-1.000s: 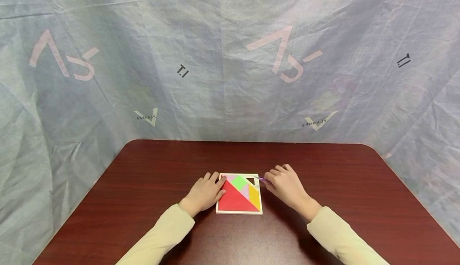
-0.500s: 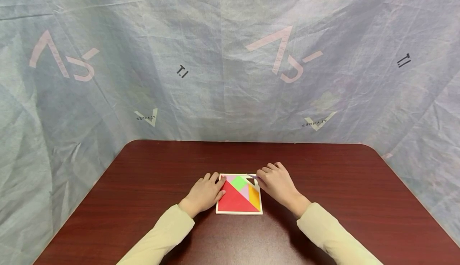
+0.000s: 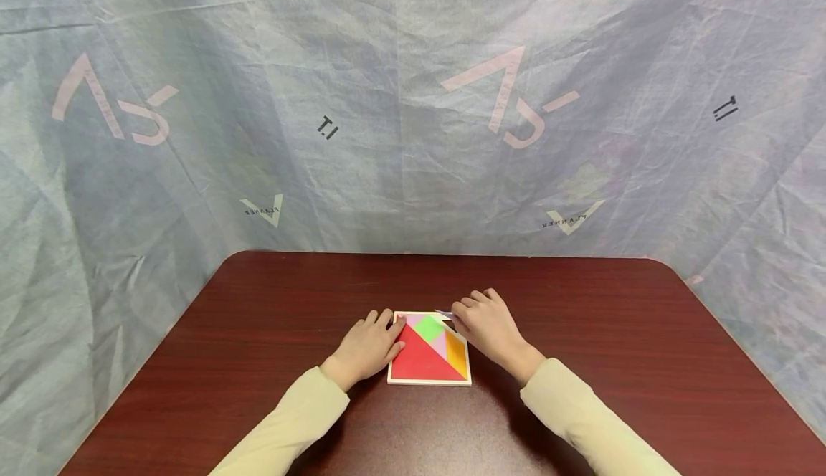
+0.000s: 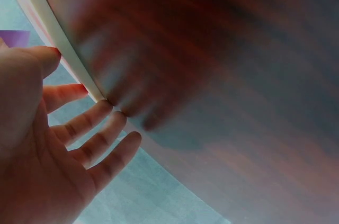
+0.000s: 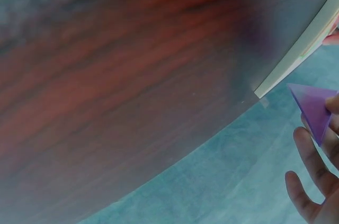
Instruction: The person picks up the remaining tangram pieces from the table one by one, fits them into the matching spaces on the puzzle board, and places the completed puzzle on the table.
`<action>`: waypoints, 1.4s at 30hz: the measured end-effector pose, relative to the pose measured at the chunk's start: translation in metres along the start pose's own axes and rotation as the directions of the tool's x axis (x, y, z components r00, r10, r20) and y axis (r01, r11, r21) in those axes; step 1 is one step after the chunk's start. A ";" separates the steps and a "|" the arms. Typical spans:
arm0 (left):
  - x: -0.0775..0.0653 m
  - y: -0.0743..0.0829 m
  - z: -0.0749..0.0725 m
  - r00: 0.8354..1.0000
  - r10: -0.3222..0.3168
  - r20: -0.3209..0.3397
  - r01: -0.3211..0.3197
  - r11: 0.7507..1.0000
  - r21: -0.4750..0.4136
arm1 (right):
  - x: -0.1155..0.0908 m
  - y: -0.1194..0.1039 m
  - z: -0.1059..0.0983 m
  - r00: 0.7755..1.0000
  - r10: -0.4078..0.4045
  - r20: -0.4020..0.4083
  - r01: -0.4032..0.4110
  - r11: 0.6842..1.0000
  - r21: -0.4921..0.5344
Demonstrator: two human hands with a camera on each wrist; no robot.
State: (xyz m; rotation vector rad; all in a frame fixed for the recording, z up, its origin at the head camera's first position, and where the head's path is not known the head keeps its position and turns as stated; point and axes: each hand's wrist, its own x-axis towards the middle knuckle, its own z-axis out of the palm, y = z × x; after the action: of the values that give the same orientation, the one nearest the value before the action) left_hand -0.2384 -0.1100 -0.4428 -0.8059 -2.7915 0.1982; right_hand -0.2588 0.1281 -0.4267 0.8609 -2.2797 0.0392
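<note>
A square white-rimmed tangram tray (image 3: 429,382) lies flat on the table, filled with red (image 3: 422,358), green (image 3: 429,328), pink and orange (image 3: 456,354) pieces. My left hand (image 3: 368,343) rests at its left side, fingers spread, with thumb and index finger over the rim; in the left wrist view the fingertips meet the tray's edge (image 4: 69,49). Over the tray's far right corner, my right hand (image 3: 487,325) pinches a purple tangram triangle (image 5: 312,105) between thumb and fingers. That triangle is tilted above the rim, and the hand mostly hides the dark gap in that corner.
The dark red-brown wooden table (image 3: 310,289) has rounded far corners. Behind it and along both sides hangs a grey-blue cloth (image 3: 400,175) with printed letters. Cream sleeves (image 3: 290,411) cover both forearms.
My right hand has moved left and slightly away from me, bringing the purple triangle from the tray's right side over its far edge. The left hand and tray stay put.
</note>
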 end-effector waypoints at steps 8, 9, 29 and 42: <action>0.000 0.000 0.000 1.000 0.003 -0.007 -0.003 1.000 -0.004 | 0.006 -0.002 0.005 1.000 -0.007 0.010 0.007 1.000 -0.014; 0.000 0.000 0.000 1.000 0.003 -0.008 -0.003 1.000 -0.005 | 0.007 -0.002 0.006 1.000 -0.007 0.014 0.007 1.000 -0.016; 0.000 0.000 0.000 1.000 -0.002 -0.012 0.002 1.000 -0.014 | 0.009 -0.005 0.014 0.998 -0.034 0.061 0.039 0.997 -0.073; 0.001 0.000 0.002 1.000 -0.006 -0.001 0.006 1.000 0.001 | 0.009 -0.006 0.016 0.996 -0.038 0.080 0.042 0.998 -0.045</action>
State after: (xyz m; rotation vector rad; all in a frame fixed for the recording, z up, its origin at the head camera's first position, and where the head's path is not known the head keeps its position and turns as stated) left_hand -0.2402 -0.1096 -0.4448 -0.7975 -2.7919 0.1982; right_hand -0.2694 0.1138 -0.4340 0.8980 -2.3268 -0.0666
